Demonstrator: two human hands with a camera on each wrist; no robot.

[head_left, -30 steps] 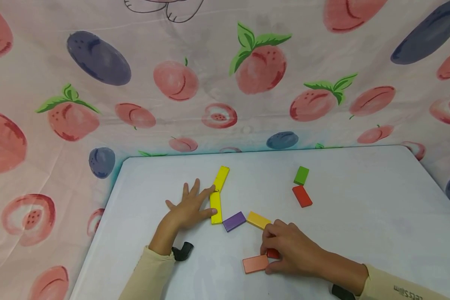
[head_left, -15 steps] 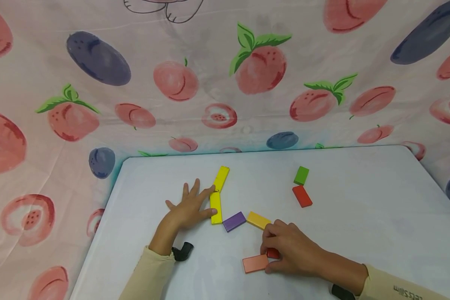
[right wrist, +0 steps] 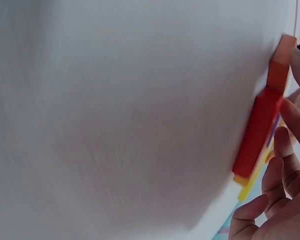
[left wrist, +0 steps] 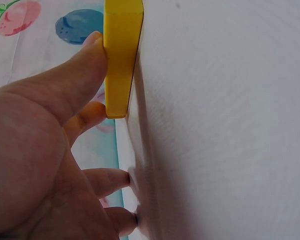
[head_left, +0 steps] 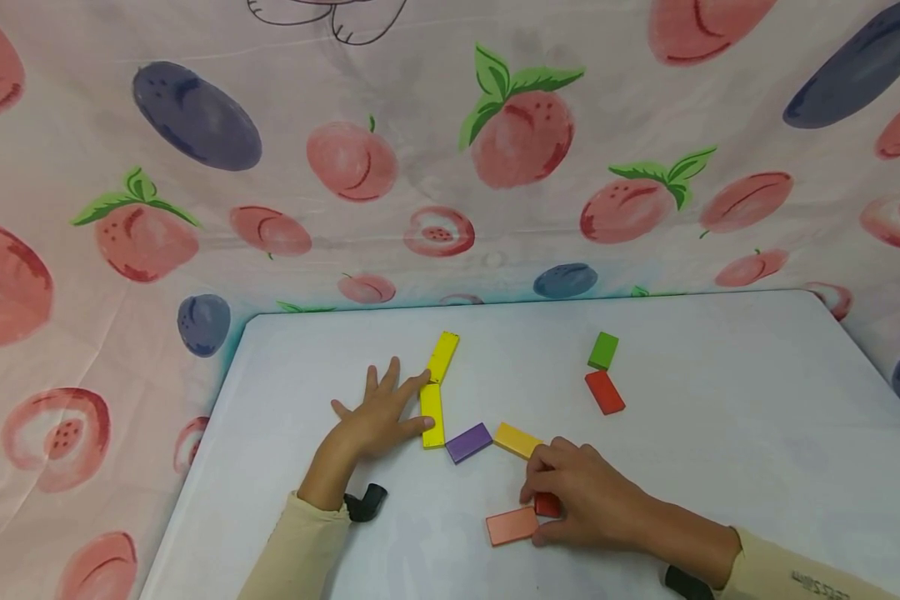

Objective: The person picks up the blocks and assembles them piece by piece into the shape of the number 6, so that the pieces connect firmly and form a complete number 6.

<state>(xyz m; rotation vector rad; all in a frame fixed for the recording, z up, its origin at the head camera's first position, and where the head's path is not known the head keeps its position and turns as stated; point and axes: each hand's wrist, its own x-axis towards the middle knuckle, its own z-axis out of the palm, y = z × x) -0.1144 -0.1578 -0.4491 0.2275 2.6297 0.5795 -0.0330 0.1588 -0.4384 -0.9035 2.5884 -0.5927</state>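
Note:
In the head view my left hand (head_left: pixel 378 421) lies with spread fingers beside two yellow blocks (head_left: pixel 442 358) set end to end. Its index finger touches near their joint; the thumb lies on the nearer yellow block (left wrist: pixel 122 60), also seen in the left wrist view. My right hand (head_left: pixel 588 500), fingers bent, pinches a red block (head_left: pixel 547 505) that it largely covers. The red block (right wrist: pixel 257 135) meets a salmon block (head_left: pixel 512 527) at one end, and the thumb reaches to that joint. A purple block (head_left: pixel 468 443) and an orange-yellow block (head_left: pixel 516 440) run between the hands.
Farther back on the white table (head_left: pixel 720 400) lie a green block (head_left: pixel 603 351) and another red block (head_left: pixel 605 392), corner to corner. A fruit-print cloth (head_left: pixel 435 150) rises behind the table. Black wrist devices (head_left: pixel 366 502) sit at the cuffs.
The right hand has shifted very slightly, and the salmon block's right end has tilted a little away from me. The left hand stays in place.

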